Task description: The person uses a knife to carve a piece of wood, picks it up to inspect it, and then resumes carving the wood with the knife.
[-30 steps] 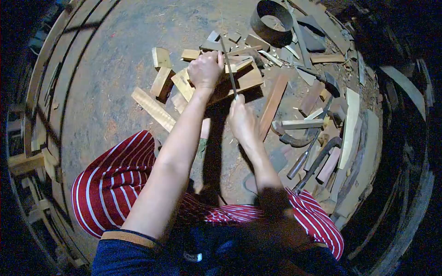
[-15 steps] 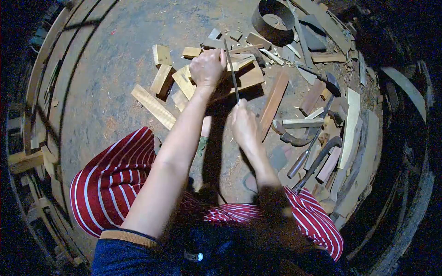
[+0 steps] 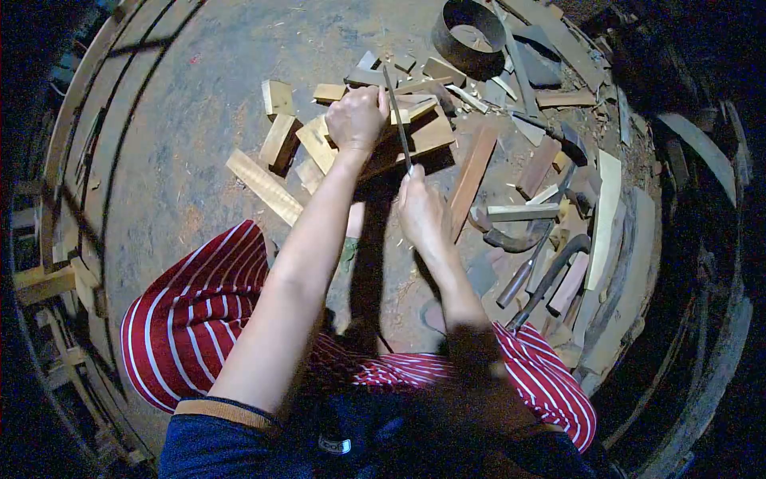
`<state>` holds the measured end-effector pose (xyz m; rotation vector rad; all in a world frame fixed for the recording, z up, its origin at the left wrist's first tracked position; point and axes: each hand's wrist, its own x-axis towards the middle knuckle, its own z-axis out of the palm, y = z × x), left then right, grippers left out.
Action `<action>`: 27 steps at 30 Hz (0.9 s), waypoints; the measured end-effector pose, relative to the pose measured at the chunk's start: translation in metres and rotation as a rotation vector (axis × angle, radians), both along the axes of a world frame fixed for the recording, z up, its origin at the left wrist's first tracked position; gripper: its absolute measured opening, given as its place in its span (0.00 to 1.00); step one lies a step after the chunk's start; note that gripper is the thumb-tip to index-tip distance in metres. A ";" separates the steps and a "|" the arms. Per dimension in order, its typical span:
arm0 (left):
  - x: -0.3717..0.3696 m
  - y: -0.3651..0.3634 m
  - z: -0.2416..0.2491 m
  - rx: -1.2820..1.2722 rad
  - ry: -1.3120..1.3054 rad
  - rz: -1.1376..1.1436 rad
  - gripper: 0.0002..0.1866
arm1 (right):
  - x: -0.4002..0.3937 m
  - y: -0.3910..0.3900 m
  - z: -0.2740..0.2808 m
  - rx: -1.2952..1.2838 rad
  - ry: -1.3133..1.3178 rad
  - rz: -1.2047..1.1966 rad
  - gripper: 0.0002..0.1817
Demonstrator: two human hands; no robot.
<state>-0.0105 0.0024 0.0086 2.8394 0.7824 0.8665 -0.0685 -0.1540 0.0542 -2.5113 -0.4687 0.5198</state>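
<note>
My left hand (image 3: 357,118) is closed in a fist on a pale wood piece (image 3: 420,109), whose end sticks out to the right over a larger wooden block (image 3: 428,137). In my right hand (image 3: 424,209), nearer my body, is the lower end of a long thin blade (image 3: 398,120). The blade is seen almost edge-on, so its teeth or edge do not show, and its handle is hidden in my fingers. It points away from me and passes just right of my left fist, against the wood piece.
Loose wood blocks (image 3: 279,142) and a flat strip (image 3: 264,188) lie left. A reddish-brown board (image 3: 474,182) lies right of my right hand. Farther right are a curved-handled tool (image 3: 558,273), a hammer-like tool (image 3: 571,142) and offcuts. A round metal ring (image 3: 469,38) stands at the back.
My right hand and the blade have shifted slightly forward, away from my body. My left fist keeps its hold on the wood piece.
</note>
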 end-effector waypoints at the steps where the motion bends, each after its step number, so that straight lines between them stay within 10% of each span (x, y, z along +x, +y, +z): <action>1: 0.000 0.000 0.001 -0.006 -0.034 -0.043 0.16 | 0.009 0.006 -0.002 0.039 -0.019 -0.022 0.13; 27: 0.004 0.003 -0.004 -0.018 -0.031 -0.044 0.19 | -0.005 -0.004 -0.011 -0.020 -0.036 -0.004 0.12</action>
